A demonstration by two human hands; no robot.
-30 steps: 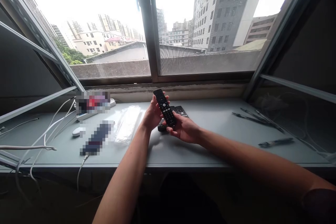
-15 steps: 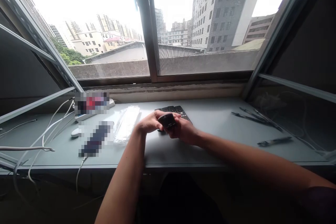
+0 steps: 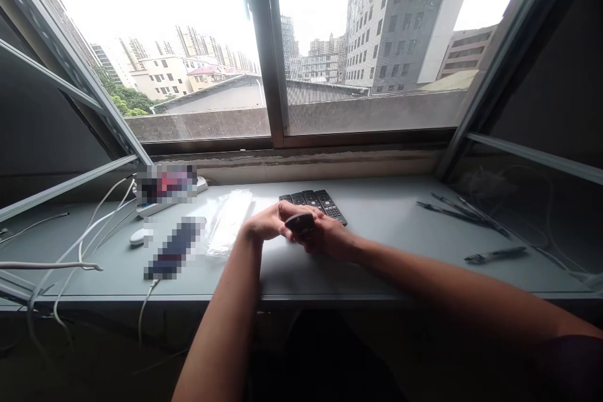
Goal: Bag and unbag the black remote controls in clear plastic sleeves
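A dark remote control [image 3: 300, 222] is held between both hands above the table, its narrow end toward me. My left hand [image 3: 272, 221] has its fingers round the left side. On the right side, my right hand [image 3: 332, 236] grips it too, with its fingers partly hidden. Just behind the hands, several black remote controls [image 3: 330, 204] lie side by side on the grey table [image 3: 386, 207], partly covered by my hands.
Clear plastic bags [image 3: 229, 223] lie left of the hands. Farther left are a blurred phone-like item [image 3: 174, 250], a white mouse-like object [image 3: 138, 237], a power strip [image 3: 201, 184] and white cables. Several pens [image 3: 494, 255] lie at right. A window stands behind.
The held remote has tilted slightly, so less of its end face shows. Both hands stay nearly in place, and more of the remotes behind them is visible.
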